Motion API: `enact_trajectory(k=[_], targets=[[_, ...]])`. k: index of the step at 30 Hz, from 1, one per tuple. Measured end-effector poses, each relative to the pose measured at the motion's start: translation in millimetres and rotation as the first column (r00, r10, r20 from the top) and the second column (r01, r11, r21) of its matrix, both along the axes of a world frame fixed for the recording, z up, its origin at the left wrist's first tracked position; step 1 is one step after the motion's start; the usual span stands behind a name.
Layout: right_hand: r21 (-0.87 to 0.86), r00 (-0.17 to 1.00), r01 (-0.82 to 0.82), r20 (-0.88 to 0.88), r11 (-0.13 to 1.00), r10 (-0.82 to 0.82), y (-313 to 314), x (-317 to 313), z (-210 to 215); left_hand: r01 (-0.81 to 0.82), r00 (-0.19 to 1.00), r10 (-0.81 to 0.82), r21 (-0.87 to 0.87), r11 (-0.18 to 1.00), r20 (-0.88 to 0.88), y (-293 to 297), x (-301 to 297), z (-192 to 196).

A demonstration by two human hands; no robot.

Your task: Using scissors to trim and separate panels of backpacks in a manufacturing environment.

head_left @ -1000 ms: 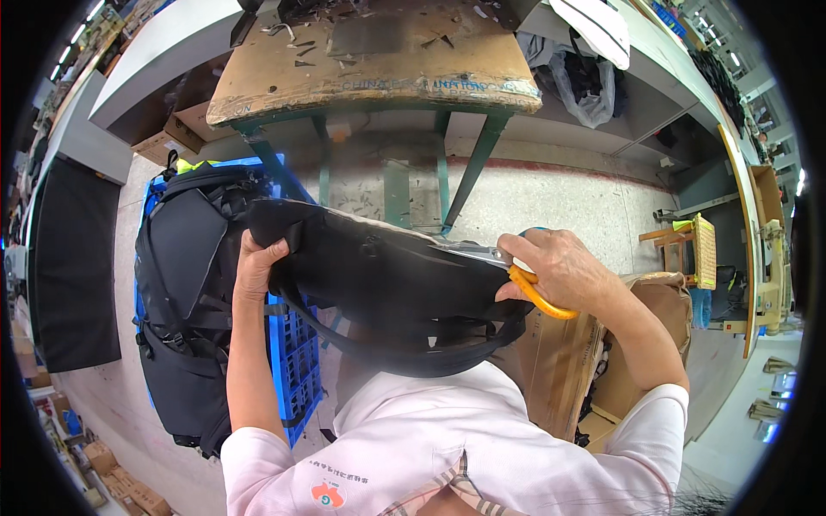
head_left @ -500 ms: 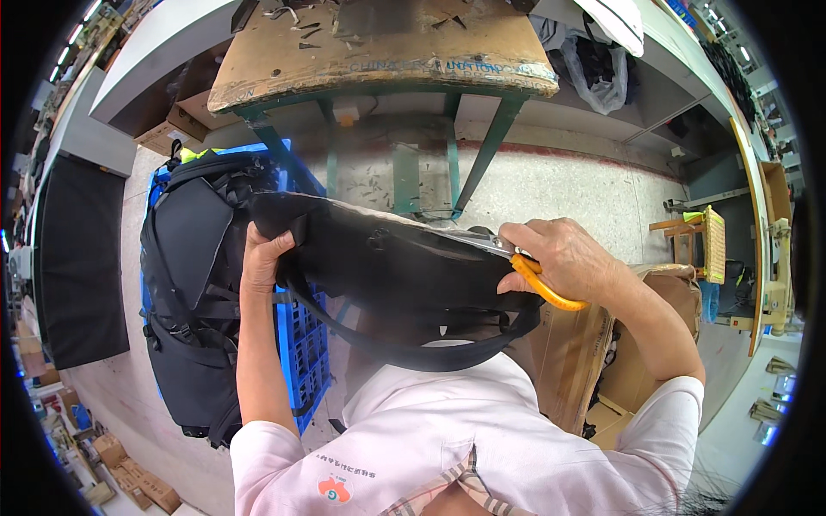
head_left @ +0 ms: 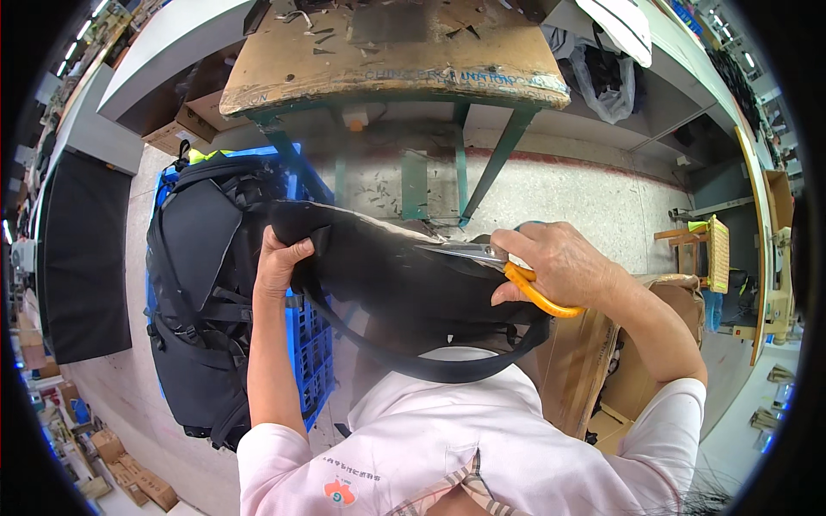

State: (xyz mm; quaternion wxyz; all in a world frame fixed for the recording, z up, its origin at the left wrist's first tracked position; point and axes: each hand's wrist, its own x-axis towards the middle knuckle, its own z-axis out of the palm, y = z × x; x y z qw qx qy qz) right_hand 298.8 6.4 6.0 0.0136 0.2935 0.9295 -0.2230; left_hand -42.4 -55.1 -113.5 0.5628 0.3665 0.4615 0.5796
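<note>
A black padded fabric piece (head_left: 379,267) with a pale raw upper edge is stretched across in front of me, a black strap (head_left: 413,370) looping down from its underside. At its left end my left hand (head_left: 280,265) is closed on the fabric, thumb on top. On the other side my right hand (head_left: 559,258) grips scissors (head_left: 546,297) by their orange handle. Their metal blades point left and lie over the fabric, just below the pale edge. My fingers partly cover the handle loops.
Left of me, black backpacks (head_left: 194,292) lie on a blue plastic crate (head_left: 311,353). Ahead stands a worn wooden table (head_left: 396,64) with green legs and dark scraps on it. Cardboard boxes (head_left: 572,344) are close on my right, with a small wooden stool (head_left: 716,254) beyond.
The scissors' blades have shifted from along the pale edge to slightly lower on the fabric. The fabric's left end and my left hand appear slightly farther right in view.
</note>
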Motion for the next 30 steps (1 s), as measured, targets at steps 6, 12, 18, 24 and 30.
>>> enact_trajectory(k=[6, 12, 18, 24, 30], targets=[[0.025, 1.0, 0.007, -0.017, 1.0, -0.006, 0, -2, 0, 0.001, 1.0, -0.002, 0.007, 1.0, 0.013, 0, 1, 0], [0.138, 0.998, 0.003, -0.067, 0.99, 0.006, -1, -12, -1, -0.029, 1.0, 0.029, -0.012, 1.0, 0.011, -4, 4, 2], [0.036, 0.997, 0.017, 0.07, 0.999, -0.019, -3, -12, 1, -0.026, 0.999, 0.027, -0.011, 1.0, 0.046, -4, 6, 4], [0.094, 1.0, 0.003, -0.002, 0.996, -0.003, -1, -21, 10, -0.012, 0.999, 0.012, 0.003, 1.0, 0.036, -4, 10, 8], [0.159, 0.998, -0.017, -0.053, 0.987, 0.026, 1, -22, 2, -0.035, 0.999, 0.035, -0.006, 0.999, 0.014, -3, 19, 23]])
